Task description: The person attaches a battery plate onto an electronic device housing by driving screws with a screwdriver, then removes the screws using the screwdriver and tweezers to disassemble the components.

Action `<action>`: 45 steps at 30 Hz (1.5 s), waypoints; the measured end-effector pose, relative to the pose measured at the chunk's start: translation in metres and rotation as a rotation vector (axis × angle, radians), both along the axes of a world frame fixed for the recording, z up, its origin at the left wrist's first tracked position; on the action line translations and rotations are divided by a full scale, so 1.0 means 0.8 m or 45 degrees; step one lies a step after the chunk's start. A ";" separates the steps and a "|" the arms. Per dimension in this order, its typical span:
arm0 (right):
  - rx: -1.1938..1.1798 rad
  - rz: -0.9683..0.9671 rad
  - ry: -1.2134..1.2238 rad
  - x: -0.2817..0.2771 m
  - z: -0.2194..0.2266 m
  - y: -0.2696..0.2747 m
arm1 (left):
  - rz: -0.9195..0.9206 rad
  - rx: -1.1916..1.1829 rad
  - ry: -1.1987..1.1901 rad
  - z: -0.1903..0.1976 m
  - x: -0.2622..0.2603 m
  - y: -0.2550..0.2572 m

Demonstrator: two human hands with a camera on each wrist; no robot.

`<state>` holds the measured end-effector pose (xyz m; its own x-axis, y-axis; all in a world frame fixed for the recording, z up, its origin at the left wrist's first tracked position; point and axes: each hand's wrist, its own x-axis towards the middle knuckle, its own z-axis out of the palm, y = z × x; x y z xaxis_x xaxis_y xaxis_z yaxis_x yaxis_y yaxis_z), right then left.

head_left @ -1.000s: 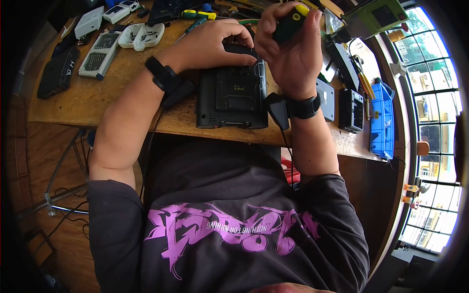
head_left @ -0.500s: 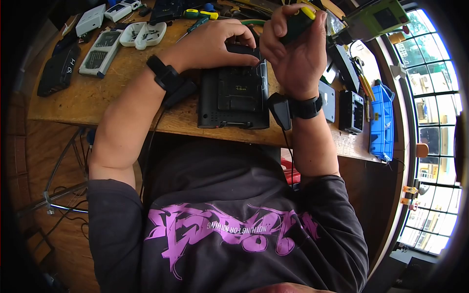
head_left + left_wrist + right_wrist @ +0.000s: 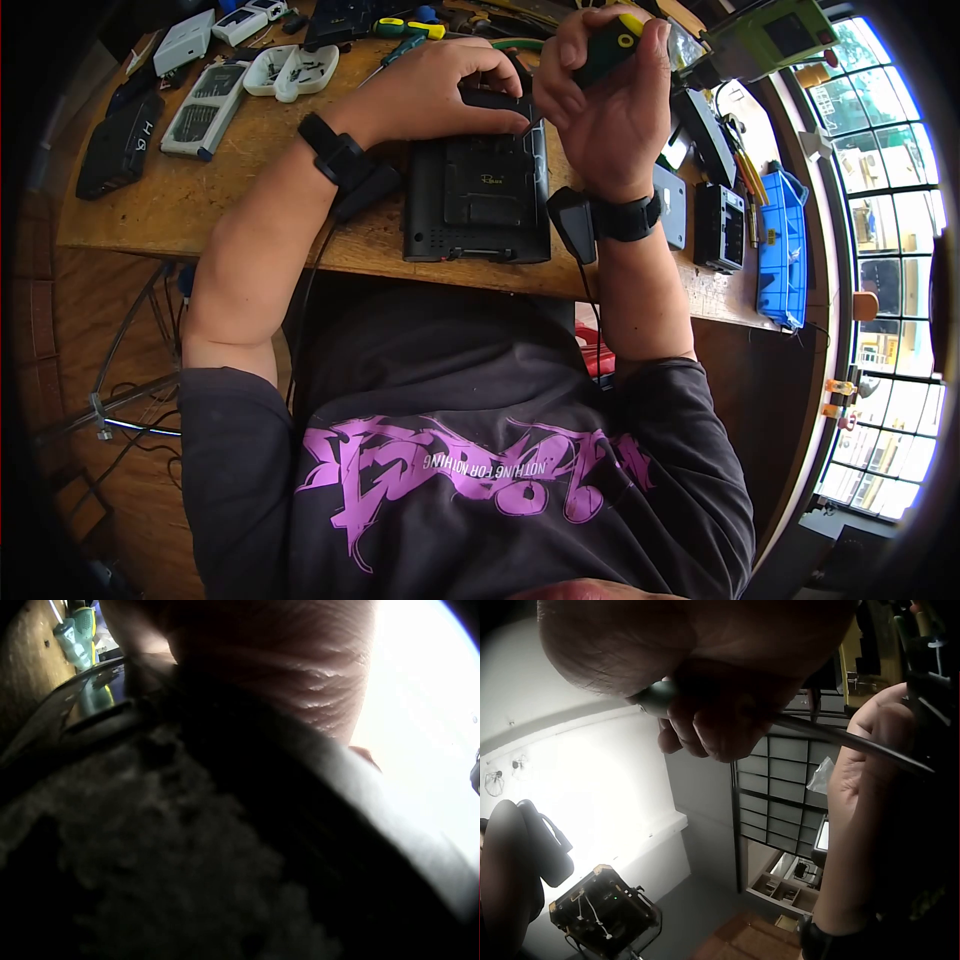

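A black boxy device [image 3: 480, 195] lies near the table's front edge, its panel with small yellow lettering facing up. At its far end my left hand [image 3: 440, 90] grips the casing, thumb along the near side and fingers bent over. My right hand [image 3: 612, 130] holds a screwdriver [image 3: 606, 55] by its dark green and yellow handle. In the right wrist view the metal shaft [image 3: 847, 740] slants down toward the dark casing, passing across the left hand [image 3: 862, 765]; its tip meets the dark area. Mostly dark, the left wrist view shows the hand's creased skin [image 3: 300, 667] close up.
On the left of the wooden table [image 3: 270, 190] lie a bit set [image 3: 205, 112], a white tray of small parts [image 3: 290, 72] and a black case [image 3: 120, 150]. To the right stand a black charger-like box [image 3: 719, 226], a blue bin [image 3: 783, 245] and a green drill-like tool [image 3: 765, 45].
The screwdriver handle has turned back and forth in my right hand, which shifted slightly right. The device moved a little with it, while my left hand kept its grip.
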<state>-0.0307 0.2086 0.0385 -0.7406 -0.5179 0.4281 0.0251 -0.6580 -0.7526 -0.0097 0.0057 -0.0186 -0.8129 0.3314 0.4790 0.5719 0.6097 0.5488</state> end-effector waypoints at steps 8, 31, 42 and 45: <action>-0.140 0.219 0.105 -0.011 -0.018 0.000 | -0.012 0.005 0.068 -0.003 -0.002 0.001; -0.054 0.063 0.158 -0.001 -0.008 -0.003 | 0.005 0.016 0.074 -0.006 -0.001 -0.001; -0.113 0.170 0.060 -0.006 -0.016 -0.002 | 0.011 -0.007 0.047 -0.002 0.001 0.001; -0.210 0.235 0.059 -0.001 -0.021 -0.005 | 0.013 0.009 0.103 -0.007 -0.001 0.000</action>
